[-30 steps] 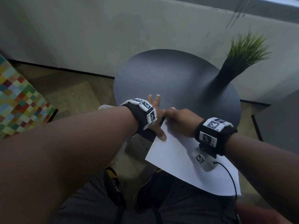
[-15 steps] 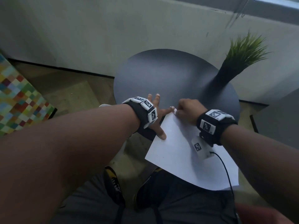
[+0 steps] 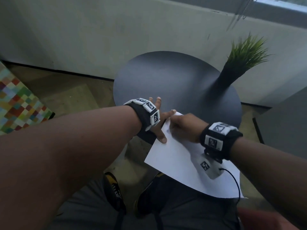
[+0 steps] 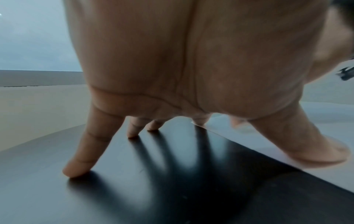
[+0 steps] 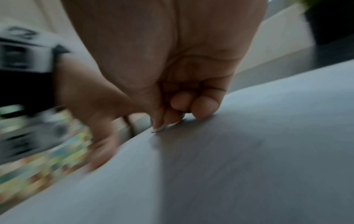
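Note:
A white sheet of paper lies on the near part of a round dark table and overhangs its edge toward me. My left hand is spread flat. Its thumb and forefinger press the paper's left edge, while the other fingertips rest on the tabletop. My right hand sits on the sheet's far left part with fingers curled. In the right wrist view the right hand's thumbnail and knuckles press down on the paper near its edge.
A tall black vase with green grass stands at the table's right rim. A pale wall runs behind. A chequered multicoloured block is on the floor at left, a grey surface at right. My shoes are below the table.
My right hand slid along the paper's left edge up to the far corner, then back a little toward me. The left hand and the sheet stayed put.

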The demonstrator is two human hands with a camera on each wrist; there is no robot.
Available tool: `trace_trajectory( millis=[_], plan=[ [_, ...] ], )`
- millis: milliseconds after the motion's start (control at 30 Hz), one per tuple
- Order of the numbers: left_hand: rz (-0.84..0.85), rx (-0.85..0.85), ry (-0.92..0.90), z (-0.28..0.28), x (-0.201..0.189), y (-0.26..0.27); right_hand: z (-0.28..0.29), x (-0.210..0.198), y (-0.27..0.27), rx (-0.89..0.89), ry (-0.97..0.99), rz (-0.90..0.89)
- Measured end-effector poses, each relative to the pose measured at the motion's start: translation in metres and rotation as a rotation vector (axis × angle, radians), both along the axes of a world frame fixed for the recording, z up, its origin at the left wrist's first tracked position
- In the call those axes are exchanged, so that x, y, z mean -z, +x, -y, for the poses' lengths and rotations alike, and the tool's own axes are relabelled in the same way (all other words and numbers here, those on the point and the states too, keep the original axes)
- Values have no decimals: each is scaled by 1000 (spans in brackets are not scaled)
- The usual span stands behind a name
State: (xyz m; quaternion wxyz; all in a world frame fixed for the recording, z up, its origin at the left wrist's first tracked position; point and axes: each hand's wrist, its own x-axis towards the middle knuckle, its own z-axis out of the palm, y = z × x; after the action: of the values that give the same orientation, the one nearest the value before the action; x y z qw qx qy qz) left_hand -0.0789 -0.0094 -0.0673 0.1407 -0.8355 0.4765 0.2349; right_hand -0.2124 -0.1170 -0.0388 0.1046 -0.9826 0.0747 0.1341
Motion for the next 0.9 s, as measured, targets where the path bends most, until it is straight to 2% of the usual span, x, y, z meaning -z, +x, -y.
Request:
trace_trajectory(
  millis=[100, 167, 267, 367, 433, 567, 600, 700, 733, 833, 900],
  plan=[
    [8, -12, -2, 0, 1, 0, 31, 2, 11, 202, -28, 83],
    [11, -9, -7, 0, 1, 0, 13, 3, 5, 129, -63, 74],
    [14, 5, -1, 0, 2, 0, -10, 0, -7, -8, -17, 13],
    [10, 1, -7, 1, 2, 0, 27, -4, 2, 175, 22, 32],
    [17, 3, -8, -1, 1, 0, 27, 2, 0, 223, -2, 87],
    [30, 15, 5, 1, 0, 1, -8, 3, -19, -4, 23, 10],
    [30, 13, 6, 1, 1, 1, 0, -1, -18, 20, 35, -5],
    [33, 7, -6, 2, 3, 1, 36, -4, -8, 241, 41, 67],
    [40, 6, -5, 2, 3, 1, 34, -2, -9, 254, 43, 85],
    [59, 17, 9, 3, 3, 0, -2, 4, -19, 58, 43, 7],
    [49, 15, 11, 3, 3, 1, -1, 1, -24, 46, 83, -3]
  ],
)
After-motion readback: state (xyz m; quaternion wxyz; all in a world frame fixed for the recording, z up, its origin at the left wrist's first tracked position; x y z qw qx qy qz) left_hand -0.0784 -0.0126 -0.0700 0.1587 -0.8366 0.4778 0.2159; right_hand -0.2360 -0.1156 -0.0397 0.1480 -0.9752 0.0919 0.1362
